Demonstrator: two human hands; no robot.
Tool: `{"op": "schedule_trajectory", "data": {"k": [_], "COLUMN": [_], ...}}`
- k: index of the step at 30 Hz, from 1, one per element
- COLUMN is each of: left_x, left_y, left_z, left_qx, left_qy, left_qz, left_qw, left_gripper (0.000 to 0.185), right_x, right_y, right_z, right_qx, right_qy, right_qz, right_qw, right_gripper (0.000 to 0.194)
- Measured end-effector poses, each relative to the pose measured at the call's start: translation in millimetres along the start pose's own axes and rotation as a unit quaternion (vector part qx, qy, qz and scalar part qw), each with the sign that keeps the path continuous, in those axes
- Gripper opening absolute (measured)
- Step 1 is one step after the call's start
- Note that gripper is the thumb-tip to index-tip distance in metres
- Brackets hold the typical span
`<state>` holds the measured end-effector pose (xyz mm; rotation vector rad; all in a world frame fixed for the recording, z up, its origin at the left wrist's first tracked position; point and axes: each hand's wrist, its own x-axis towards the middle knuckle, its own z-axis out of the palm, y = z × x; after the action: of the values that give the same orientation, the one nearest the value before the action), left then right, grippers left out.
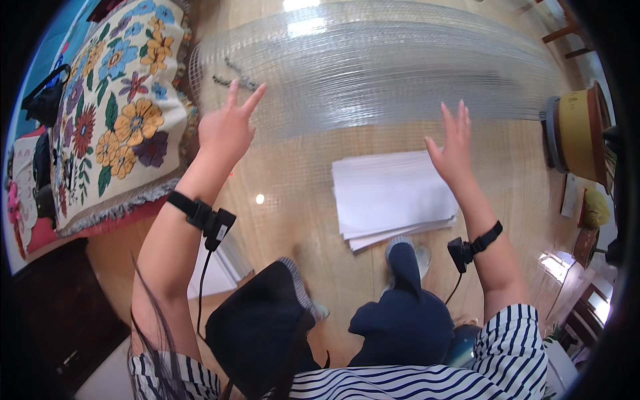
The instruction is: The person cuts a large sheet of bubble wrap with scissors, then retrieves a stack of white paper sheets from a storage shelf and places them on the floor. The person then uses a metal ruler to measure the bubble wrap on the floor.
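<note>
A wide transparent sheet or netting with a grid pattern (350, 75) stretches across the floor before me. Over its left part is my left hand (227, 122), fingers spread, near a dark twisted cord or chain (242, 82). My right hand (452, 145) hovers by the sheet's near edge, its fingers raised and thumb apart. Both hands appear to hold nothing; whether they touch the sheet cannot be told. A stack of white paper (390, 195) lies on the floor below the right hand, its lower sheets slightly askew.
A flowered, fringed cloth (120, 110) covers furniture on the left. More white sheets (215, 272) lie beside my left knee. At the right stands a yellow and brown pot (580, 135); a wooden chair leg (557, 35) is at upper right. Cables hang from straps on both my forearms.
</note>
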<state>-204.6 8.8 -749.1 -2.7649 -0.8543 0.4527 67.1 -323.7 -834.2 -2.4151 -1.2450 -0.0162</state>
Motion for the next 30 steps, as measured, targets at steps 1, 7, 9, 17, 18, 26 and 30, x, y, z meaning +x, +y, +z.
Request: {"op": "schedule_trajectory", "data": {"k": [1, 7, 9, 17, 18, 26, 30], "left_x": [-1.1, -6.7, -10.8, -7.0, -1.5, 61.1, 103.4], "left_y": [-3.8, 1.6, 7.6, 36.6, 37.2, 33.8, 33.5], "left_z": [-1.9, -8.7, -8.3, -23.5, -24.4, -69.7, -100.1], "left_qx": [0.009, 0.032, 0.017, -0.083, -0.087, -0.074, -0.102], "left_qy": [-0.011, -0.094, -0.115, -0.211, -0.216, -0.275, -0.272], "left_qz": [0.011, 0.042, 0.040, -0.047, -0.058, -0.159, -0.197], "left_qw": [1.000, 0.994, 0.992, 0.973, 0.971, 0.945, 0.936], "left_gripper": [0.091, 0.086, 0.086, 0.089, 0.090, 0.105, 0.109], "right_x": [-16.2, -94.3, -106.3, -146.8, -146.4, -129.8, -99.2], "right_y": [-8.0, -32.5, -40.2, -66.6, -68.2, -61.7, -60.9], "right_z": [-2.0, -34.8, -60.9, -232.7, -247.8, -276.4, -288.5], "right_qx": [0.009, 0.030, 0.045, 0.051, 0.051, 0.162, 0.168], "right_qy": [-0.031, -0.180, -0.188, -0.236, -0.228, -0.176, -0.194], "right_qz": [-0.002, 0.112, 0.144, 0.366, 0.379, 0.449, 0.450], "right_qw": [0.999, 0.977, 0.971, 0.899, 0.895, 0.861, 0.856], "right_gripper": [0.077, 0.072, 0.070, 0.061, 0.059, 0.054, 0.054]}}
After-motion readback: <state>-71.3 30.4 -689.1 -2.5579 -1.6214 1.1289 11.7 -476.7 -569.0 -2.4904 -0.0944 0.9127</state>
